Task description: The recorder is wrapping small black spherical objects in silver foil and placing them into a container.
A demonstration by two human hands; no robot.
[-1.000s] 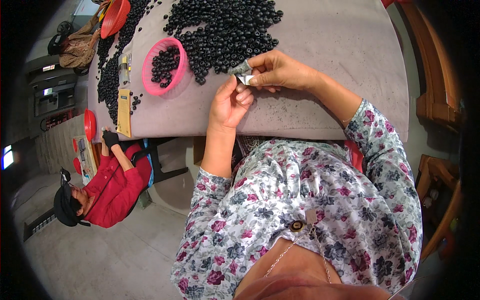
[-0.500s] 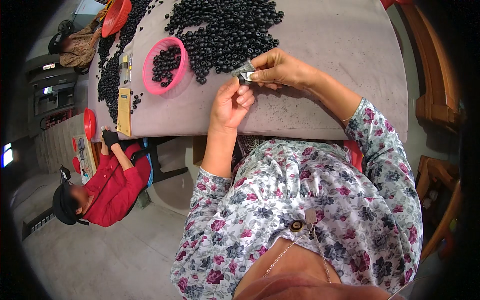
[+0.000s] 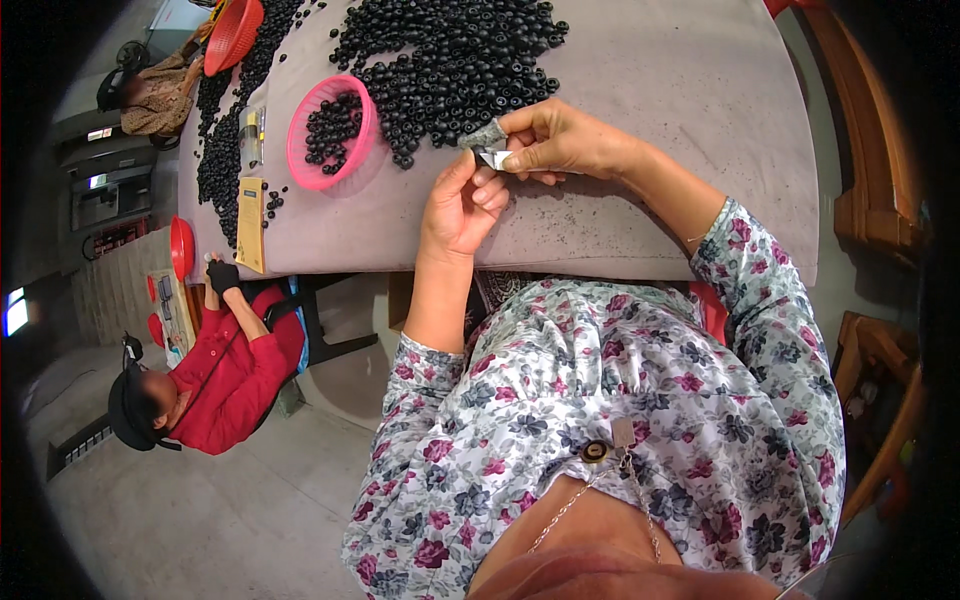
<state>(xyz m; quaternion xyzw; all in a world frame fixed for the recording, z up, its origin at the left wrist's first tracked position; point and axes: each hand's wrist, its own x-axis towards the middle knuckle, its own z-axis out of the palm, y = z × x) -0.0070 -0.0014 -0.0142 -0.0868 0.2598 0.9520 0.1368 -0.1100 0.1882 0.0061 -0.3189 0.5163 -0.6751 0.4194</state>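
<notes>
1. The right hand [image 3: 555, 140] pinches a small silvery piece [image 3: 490, 157] just above the table's near edge [image 3: 620, 262].
2. The left hand [image 3: 458, 205] grips the same piece from below.
3. A pile of black beads [image 3: 450, 60] and a pink bowl [image 3: 330, 130] crowd the far left; bare tabletop lies to the right.

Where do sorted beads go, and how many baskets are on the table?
2: a pink basket holding some black beads, left of the hands, and a red basket at the far left corner. Others may lie out of view.

The left hand [image 3: 462, 205] has edged up closer to the small silvery piece [image 3: 490, 155] (its fingertips now touch it) that the right hand [image 3: 555, 140] pinches.
</notes>
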